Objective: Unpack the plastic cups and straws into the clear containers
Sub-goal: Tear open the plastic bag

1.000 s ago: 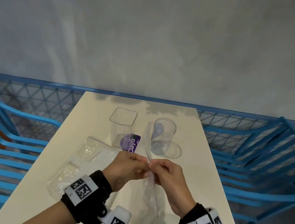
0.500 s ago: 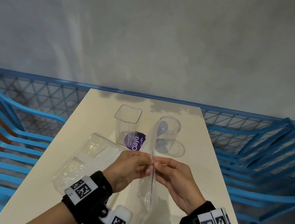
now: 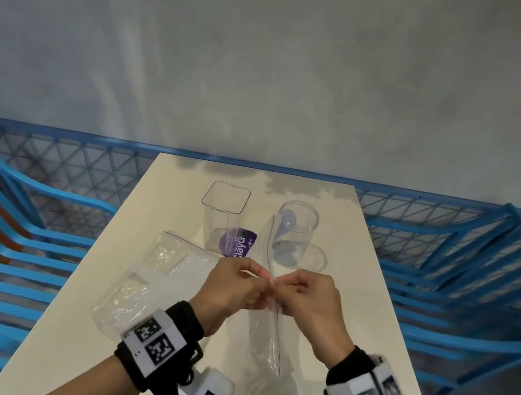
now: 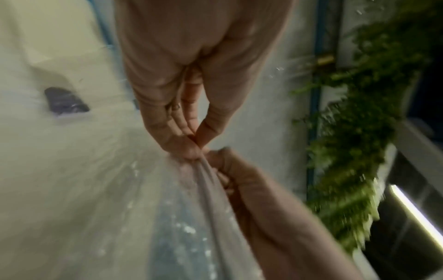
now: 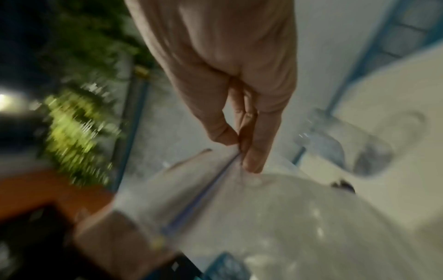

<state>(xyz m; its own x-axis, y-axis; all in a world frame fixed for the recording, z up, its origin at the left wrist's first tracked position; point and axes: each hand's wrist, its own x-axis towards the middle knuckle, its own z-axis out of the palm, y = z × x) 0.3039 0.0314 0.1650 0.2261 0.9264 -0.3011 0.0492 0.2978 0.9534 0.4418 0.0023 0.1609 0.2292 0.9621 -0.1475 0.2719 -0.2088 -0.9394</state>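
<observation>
Both hands hold a clear zip bag [image 3: 273, 342] edge-on above the table. My left hand [image 3: 236, 288] and right hand [image 3: 307, 298] pinch its sealed top strip from opposite sides, fingertips almost touching. In the left wrist view my left hand [image 4: 189, 121] pinches the bag [image 4: 191, 217] facing the right hand [image 4: 254, 191]. In the right wrist view my right hand [image 5: 242, 121] pinches the bag's blue-lined seal [image 5: 203, 193]. What the bag holds is unclear. A square clear container [image 3: 222, 216] and a round clear container [image 3: 294, 234] stand behind it.
A second clear zip bag [image 3: 149, 285] lies flat on the cream table [image 3: 355, 301] at the left. A purple label [image 3: 238, 245] shows by the square container and a round lid [image 3: 316, 259] lies by the round one. Blue benches [image 3: 463, 302] flank the table.
Both hands have kept pinching the top of the bag and have drawn a little closer together. The bag has swung from leaning to hanging more upright.
</observation>
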